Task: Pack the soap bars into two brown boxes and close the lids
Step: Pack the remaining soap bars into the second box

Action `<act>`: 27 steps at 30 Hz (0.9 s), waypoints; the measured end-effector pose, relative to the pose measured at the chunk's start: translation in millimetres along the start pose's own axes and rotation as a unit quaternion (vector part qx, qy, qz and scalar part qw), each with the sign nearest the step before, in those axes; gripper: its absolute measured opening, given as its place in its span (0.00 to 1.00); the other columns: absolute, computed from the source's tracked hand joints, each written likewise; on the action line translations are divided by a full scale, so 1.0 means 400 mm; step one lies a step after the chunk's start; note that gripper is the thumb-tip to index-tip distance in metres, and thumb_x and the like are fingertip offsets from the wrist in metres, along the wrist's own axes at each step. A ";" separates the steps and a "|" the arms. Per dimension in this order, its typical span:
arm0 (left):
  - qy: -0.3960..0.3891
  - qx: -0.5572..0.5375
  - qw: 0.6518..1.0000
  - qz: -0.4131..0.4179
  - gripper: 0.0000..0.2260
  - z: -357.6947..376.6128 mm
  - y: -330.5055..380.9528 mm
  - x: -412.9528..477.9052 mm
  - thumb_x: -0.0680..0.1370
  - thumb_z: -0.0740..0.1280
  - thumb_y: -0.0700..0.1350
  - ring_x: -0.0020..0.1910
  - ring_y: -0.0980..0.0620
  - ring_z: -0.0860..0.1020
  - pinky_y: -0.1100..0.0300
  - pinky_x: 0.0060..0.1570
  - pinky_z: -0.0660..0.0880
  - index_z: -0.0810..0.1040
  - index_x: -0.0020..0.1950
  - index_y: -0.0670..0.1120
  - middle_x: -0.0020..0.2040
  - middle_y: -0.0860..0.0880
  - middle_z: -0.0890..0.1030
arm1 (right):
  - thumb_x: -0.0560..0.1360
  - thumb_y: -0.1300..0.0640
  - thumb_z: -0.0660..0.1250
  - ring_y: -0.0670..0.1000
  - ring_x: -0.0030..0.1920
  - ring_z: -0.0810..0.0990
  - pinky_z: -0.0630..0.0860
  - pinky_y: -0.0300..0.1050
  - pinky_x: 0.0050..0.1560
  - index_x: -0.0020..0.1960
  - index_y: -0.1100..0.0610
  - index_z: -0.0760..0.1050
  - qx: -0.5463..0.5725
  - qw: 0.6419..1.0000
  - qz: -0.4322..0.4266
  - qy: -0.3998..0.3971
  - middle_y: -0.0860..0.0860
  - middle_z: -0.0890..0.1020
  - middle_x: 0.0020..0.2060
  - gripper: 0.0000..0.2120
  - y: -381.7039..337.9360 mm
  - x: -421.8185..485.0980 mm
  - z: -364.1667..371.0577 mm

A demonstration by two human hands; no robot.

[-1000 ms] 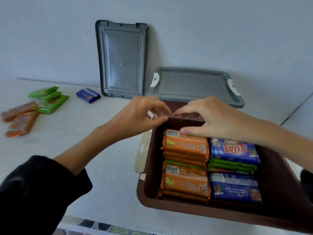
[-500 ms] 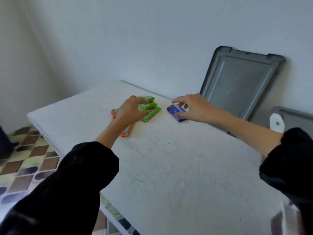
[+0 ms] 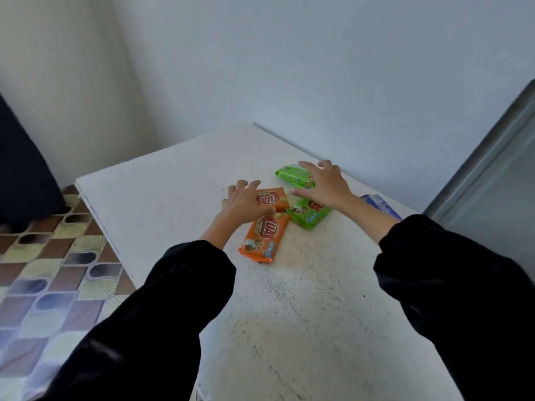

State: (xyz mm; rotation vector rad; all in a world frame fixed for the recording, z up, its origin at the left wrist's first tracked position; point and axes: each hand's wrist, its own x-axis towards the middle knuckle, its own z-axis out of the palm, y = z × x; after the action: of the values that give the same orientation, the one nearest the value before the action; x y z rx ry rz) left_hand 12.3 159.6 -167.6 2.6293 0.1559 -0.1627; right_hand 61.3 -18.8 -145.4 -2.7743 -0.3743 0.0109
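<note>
Head view, left hand (image 3: pixel 244 202) open on orange soap bar (image 3: pixel 273 199), right hand (image 3: pixel 324 183) spread over green bars (image 3: pixel 293 176)

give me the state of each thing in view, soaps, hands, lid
left hand: fingers spread, resting on the upper orange soap bar, no grip closed
right hand: open, palm down over the green bars
upper orange soap bar: flat on the table, wrapped
lower orange soap bar: flat, wrapped, untouched
far green soap bar: flat, partly under fingers
near green soap bar: flat, wrapped
blue soap bar: mostly hidden
grey lid: off, leaning
</note>
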 end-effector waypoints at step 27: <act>0.069 0.004 0.996 0.052 0.28 -0.002 0.001 0.070 0.65 0.76 0.52 0.57 0.46 0.75 0.53 0.52 0.74 0.76 0.63 0.53 0.56 0.45 0.78 | 0.67 0.55 0.74 0.58 0.59 0.74 0.70 0.45 0.49 0.67 0.55 0.66 -0.054 0.997 0.022 -0.060 0.59 0.73 0.61 0.32 -0.023 0.060 -0.051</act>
State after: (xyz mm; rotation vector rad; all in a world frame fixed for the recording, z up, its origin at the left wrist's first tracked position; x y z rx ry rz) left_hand 40.1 162.0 -170.8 2.6486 0.0647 0.0552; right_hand 83.2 -10.8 -122.3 -2.8972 -0.3544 0.1725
